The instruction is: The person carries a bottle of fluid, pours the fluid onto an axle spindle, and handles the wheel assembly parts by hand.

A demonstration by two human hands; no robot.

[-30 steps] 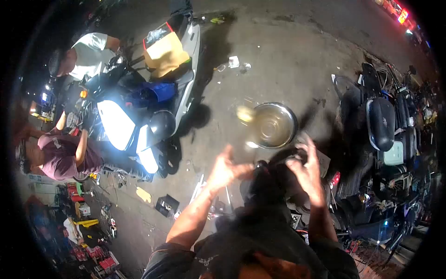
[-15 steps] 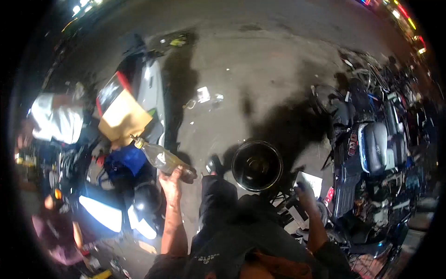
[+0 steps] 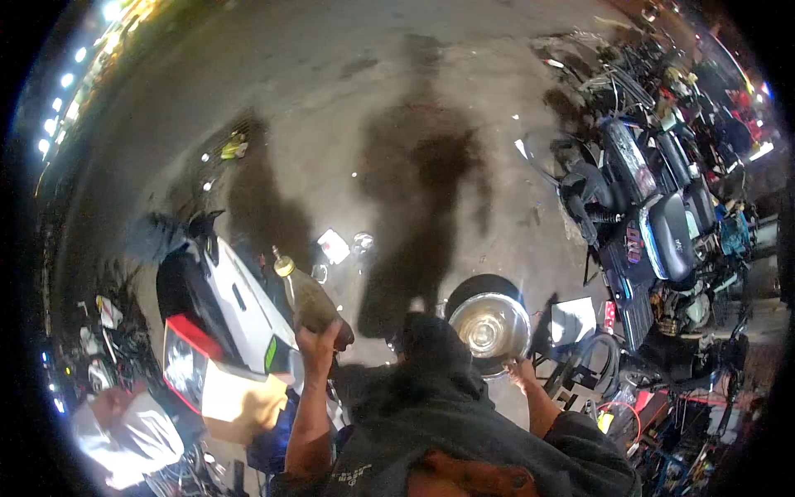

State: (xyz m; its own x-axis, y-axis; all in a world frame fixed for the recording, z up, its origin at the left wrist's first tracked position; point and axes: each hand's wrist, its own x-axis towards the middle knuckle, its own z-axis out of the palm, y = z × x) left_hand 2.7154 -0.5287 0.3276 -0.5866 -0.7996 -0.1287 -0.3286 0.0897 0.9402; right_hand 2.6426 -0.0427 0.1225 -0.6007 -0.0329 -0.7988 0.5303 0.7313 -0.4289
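My left hand (image 3: 321, 348) is wrapped round the lower part of a plastic bottle (image 3: 308, 294). The bottle tilts up and to the left, with a yellow cap and a thin nozzle on its neck. To the right, a shiny round metal basin (image 3: 517, 311) sits low by my leg, light catching its inside. My right hand (image 3: 520, 373) has its fingers closed at the basin's lower rim; the finger undersides are hidden.
A white scooter (image 3: 240, 286) stands at left, with a cardboard box (image 3: 240, 406) and a red-edged box (image 3: 184, 360) beside it. A dark scooter (image 3: 642, 240) and piled parts line the right. A white card (image 3: 573, 320) lies near the basin. Litter (image 3: 334, 246) dots the pavement.
My right hand has moved from near the white card to the basin's rim. My left hand still holds the bottle, now more upright. The whole view has turned and shifted.
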